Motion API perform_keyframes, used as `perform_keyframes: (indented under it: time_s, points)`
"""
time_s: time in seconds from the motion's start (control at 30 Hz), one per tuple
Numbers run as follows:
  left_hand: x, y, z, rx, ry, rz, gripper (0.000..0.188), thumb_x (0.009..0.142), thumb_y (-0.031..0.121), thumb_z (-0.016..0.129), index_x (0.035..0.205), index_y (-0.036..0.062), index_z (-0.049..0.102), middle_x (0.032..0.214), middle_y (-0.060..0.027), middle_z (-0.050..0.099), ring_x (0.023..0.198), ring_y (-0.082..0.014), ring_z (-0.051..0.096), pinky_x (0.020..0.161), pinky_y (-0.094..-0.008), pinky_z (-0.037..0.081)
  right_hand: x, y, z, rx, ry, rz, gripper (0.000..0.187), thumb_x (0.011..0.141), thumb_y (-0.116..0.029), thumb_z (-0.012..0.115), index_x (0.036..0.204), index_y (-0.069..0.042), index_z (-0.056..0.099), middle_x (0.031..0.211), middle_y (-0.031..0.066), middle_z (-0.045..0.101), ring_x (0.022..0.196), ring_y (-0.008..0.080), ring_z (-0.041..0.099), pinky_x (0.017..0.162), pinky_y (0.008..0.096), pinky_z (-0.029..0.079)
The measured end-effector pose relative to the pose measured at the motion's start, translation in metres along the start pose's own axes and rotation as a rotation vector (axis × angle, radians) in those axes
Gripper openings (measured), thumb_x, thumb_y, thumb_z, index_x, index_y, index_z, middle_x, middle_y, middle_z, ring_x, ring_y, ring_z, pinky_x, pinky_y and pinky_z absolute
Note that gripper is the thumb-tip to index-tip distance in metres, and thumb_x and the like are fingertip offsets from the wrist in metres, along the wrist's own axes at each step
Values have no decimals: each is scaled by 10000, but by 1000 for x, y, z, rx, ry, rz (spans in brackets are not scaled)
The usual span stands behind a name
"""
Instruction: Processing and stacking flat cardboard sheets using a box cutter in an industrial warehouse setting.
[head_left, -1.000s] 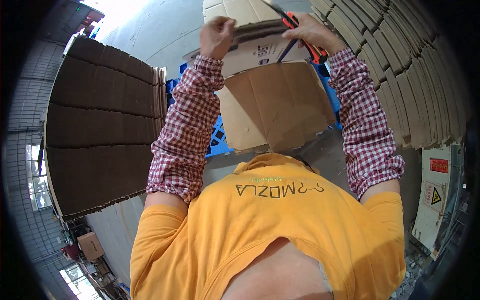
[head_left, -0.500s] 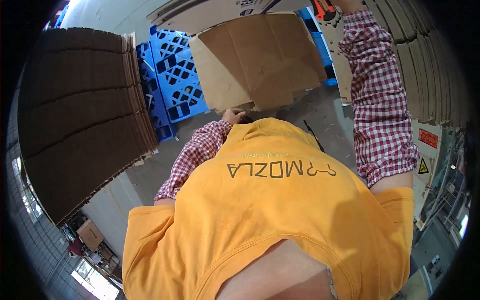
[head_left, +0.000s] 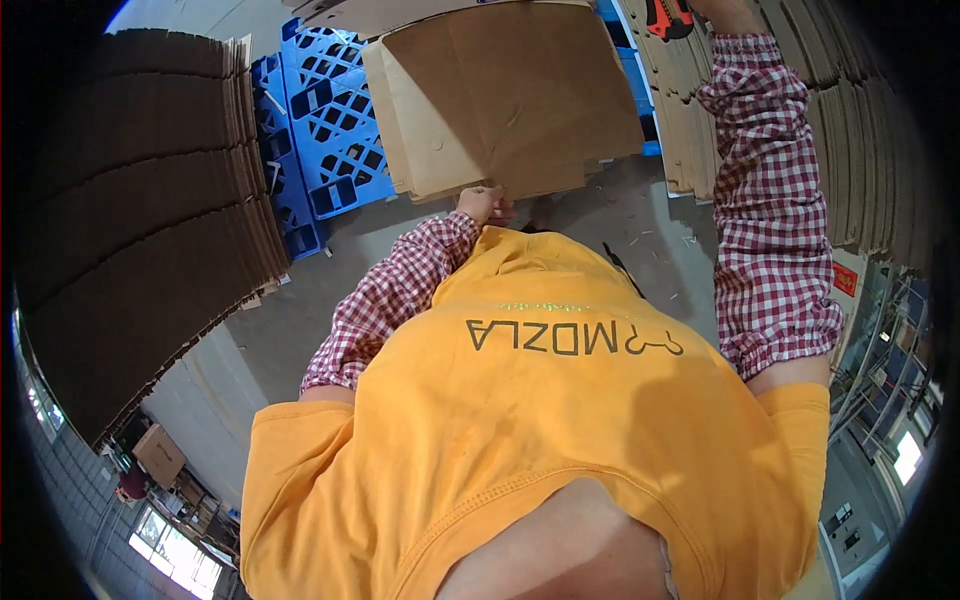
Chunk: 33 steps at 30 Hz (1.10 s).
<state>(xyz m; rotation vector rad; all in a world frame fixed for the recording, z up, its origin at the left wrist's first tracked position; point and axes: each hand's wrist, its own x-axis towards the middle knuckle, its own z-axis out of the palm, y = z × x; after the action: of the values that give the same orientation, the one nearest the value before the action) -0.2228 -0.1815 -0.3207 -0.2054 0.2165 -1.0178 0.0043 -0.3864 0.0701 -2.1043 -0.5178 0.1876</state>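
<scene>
Fingers of my left hand point(head_left: 485, 203) are closed on the near edge of a brown cardboard sheet point(head_left: 525, 90), close to my body. The sheet lies in front of me, creased, with a dark shadow across it. At the upper right my right hand point(head_left: 728, 14) is partly cut off by the picture's edge. Beside it, moving along with it, is a red and black utility knife point(head_left: 670, 20), which the hand appears to grip; the fingers are mostly out of view. Both forearms wear red-and-white checked sleeves.
A blue plastic pallet point(head_left: 335, 115) lies left of the sheet. Tall stacks of flat cardboard stand at left point(head_left: 140, 190) and right point(head_left: 870, 150). A white printed box point(head_left: 385, 12) is beyond the sheet. Small scraps litter the grey floor point(head_left: 640, 225).
The view has shifted, and the cardboard sheet sits higher in the picture, its surface looking flatter. My right hand and the knife have moved right together. My left hand remains at the sheet's near edge.
</scene>
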Motion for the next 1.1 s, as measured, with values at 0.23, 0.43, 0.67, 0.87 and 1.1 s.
perform_keyframes:
  time_s: [0.23,0.43,0.67,0.87,1.1]
  points:
    - [22,-9,203,829,728,454,199,896,262,516,825,76,518,695,-61,573,707,-235,633,613,-327,515,-14,8,-13,-150,-53,105,201,786,-120,621,764,-53,433,652,17,422,567,119,451,542,286,404]
    - [29,45,287,803,509,647,178,877,255,507,803,94,517,667,-31,565,733,-251,628,656,-382,496,-15,30,-1,-42,-269,89,490,738,-134,670,1173,-15,477,775,6,467,548,71,497,430,201,426]
    - [30,75,319,785,426,581,195,891,243,479,779,89,521,679,-33,568,761,-259,628,663,-386,494,-21,29,-3,-160,-245,-104,699,670,-115,688,1300,-57,391,1056,99,485,937,204,518,785,305,466]
    - [38,60,345,952,498,636,335,935,317,426,795,47,567,691,-41,593,734,-231,620,649,-341,490,-10,29,-8,1,-92,52,602,711,-133,668,1268,-79,446,817,16,533,569,88,491,495,235,440]
    - [47,49,341,1873,785,1353,165,836,161,637,800,17,565,721,-56,592,613,-138,542,572,-226,433,4,35,-11,166,-23,-21,486,756,-108,667,1205,-43,494,822,13,548,600,86,527,470,206,464]
